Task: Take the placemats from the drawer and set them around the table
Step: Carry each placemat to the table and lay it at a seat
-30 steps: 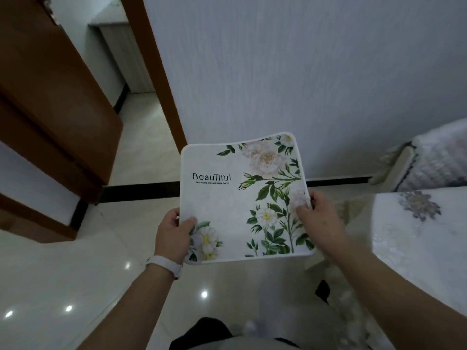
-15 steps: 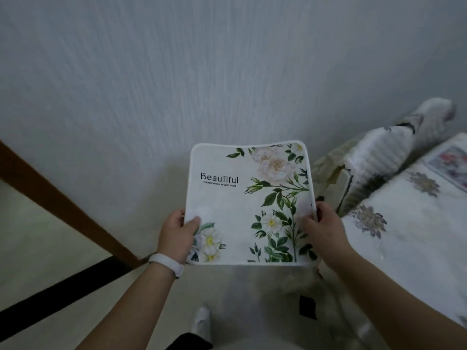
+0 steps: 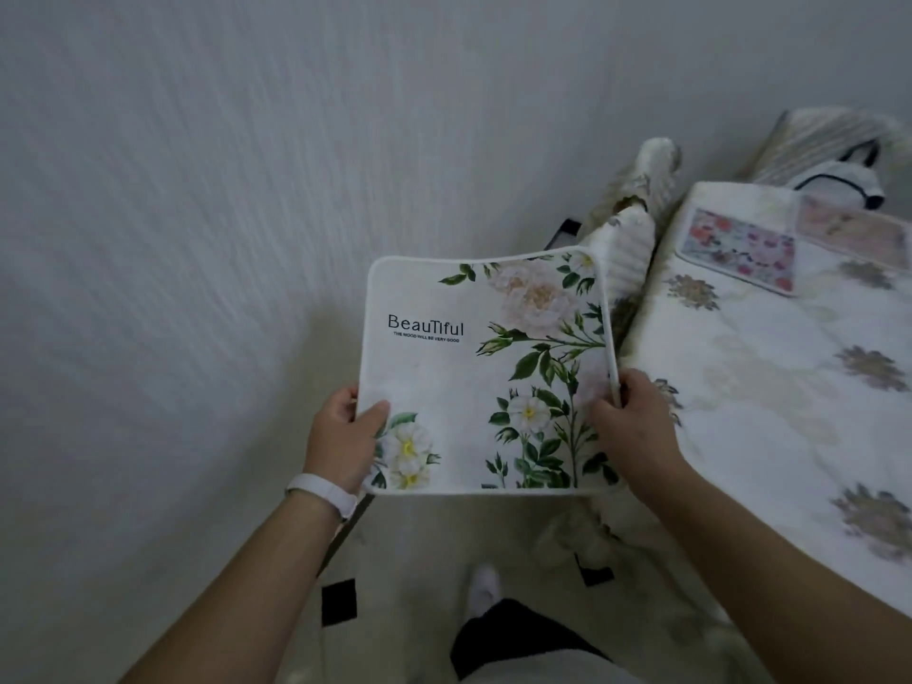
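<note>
Pale textured wall [image 3: 197, 239] fills the scene behind a person standing beside a dining table, whose tabletop [image 3: 770, 412], under a white cloth patterned with grey flower medallions, is the landmark here. Covered chairs [image 3: 636, 229] stand against the table's near-left edge, between it and the wall. Two placemats already lie on the far part of the tabletop: a red-and-pink floral placemat [image 3: 740, 249] and, just beyond it, a paler pink placemat [image 3: 854, 229], the two edges close or touching.

Held in the air to the left of the table, clear of the tabletop, is the white rose-print placemat [image 3: 483, 372], lettered "Beautiful", face up and roughly level. The left hand [image 3: 345, 436], a white wristband [image 3: 323, 493] at its wrist, grips the mat's lower left edge with the thumb on top. The right hand [image 3: 636, 427] pinches the lower right edge the same way; whether more mats are stacked beneath cannot be told.

Judged from this, the step in hand is carrying the mat to an unset place. It should go well if the mat is kept flat, lowered onto bare cloth nearer than the two laid mats, and squared to the table's edge before both hands let go.
</note>
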